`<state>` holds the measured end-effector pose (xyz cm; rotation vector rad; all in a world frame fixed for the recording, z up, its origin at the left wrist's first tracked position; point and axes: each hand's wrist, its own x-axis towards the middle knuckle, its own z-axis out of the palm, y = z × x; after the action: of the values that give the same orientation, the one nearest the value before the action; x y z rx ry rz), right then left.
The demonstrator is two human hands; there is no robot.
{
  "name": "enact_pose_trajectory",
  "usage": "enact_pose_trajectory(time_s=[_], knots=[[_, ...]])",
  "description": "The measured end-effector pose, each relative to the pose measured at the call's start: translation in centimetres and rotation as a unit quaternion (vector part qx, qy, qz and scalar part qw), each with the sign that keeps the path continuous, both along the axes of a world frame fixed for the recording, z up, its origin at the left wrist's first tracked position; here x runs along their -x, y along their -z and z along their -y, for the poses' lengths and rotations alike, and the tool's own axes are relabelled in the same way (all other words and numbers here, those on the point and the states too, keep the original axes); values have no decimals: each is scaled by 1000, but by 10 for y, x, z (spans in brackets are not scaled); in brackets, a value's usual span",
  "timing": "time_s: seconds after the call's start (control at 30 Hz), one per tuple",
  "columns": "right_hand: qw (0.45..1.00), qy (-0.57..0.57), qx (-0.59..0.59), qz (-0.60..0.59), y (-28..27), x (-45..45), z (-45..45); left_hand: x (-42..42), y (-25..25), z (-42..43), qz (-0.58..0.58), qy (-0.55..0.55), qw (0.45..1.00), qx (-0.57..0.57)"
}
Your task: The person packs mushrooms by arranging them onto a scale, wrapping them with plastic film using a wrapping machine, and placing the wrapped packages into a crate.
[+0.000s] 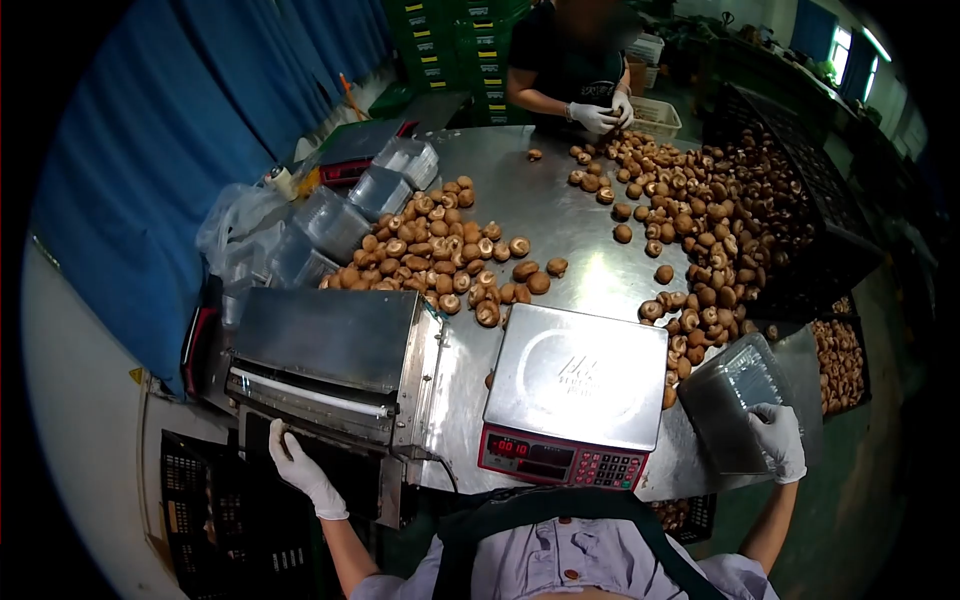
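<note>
My right hand (779, 443), in a white glove, grips the near right edge of a clear plastic tray (728, 395), which looks like part of a nested stack tilted at the table's right edge. At the front of the wrapping machine (325, 340), my gloved left hand (303, 468) is held with its fingers apart and nothing in them. Between my hands stands a scale (577, 375) with a bare steel plate and a red front panel; its display seems to read -0.010. Brown mushrooms (715, 235) lie heaped beyond the tray.
Another mushroom pile (430, 250) sits behind the machine, beside stacked clear trays (335, 222). Across the steel table (560, 230), a co-worker's gloved hands (605, 113) handle a mushroom. A black crate (800, 200) tips mushrooms out at right. Green crates (455, 50) stand behind.
</note>
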<state>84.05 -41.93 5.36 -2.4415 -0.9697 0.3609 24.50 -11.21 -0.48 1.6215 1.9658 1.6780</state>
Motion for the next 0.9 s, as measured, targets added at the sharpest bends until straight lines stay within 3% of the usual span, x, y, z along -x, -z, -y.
enact_pose_trajectory(time_s=[0.2,0.23,0.3,0.43,0.53,0.6,0.67,0.73,0.9], knots=[[990,-82,55,105,-11,5,-8,-105,-36,21,-6,187,980,-60],[989,-83,53,106,-11,3,-9,-123,-34,25,53,234,969,-55],[994,-62,49,71,-9,-1,-8,-152,-25,36,136,285,949,-10],[999,6,31,-33,1,-7,-4,-179,14,43,122,355,923,85],[998,13,3,61,8,-4,0,-187,31,44,168,361,907,134],[932,29,-145,331,6,10,-4,-186,38,44,212,361,881,218],[921,24,-119,369,-5,26,-10,-188,35,44,217,362,879,221],[898,-16,-236,371,-23,59,-37,-190,29,43,244,348,863,272],[909,-255,-218,248,-4,119,-100,-192,32,38,251,345,861,277]])
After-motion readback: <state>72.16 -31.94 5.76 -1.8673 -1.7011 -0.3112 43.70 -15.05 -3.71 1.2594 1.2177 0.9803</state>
